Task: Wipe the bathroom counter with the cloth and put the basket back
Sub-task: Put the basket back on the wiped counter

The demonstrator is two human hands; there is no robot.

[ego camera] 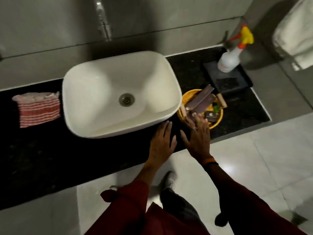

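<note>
On the dark stone table (101,153), right of the white vessel sink (121,93), sits the round yellow wicker basket (218,117), close against the sink's side and near the front edge. Both hands reach toward it with fingers spread and holding nothing: the right hand (197,134) lies over the basket's near rim, the left hand (162,141) flat just beside it, apparently to take it from either side and lift it clear before wiping. The basket holds small toiletries: brown flat packets, a dark box, something green, and wooden-handled pieces, too blurred to name. The red-and-white striped cloth (38,108) lies folded and untouched, well apart, left of the sink. A white spray bottle (229,59) stands on a black tray (237,85) behind the basket.
</note>
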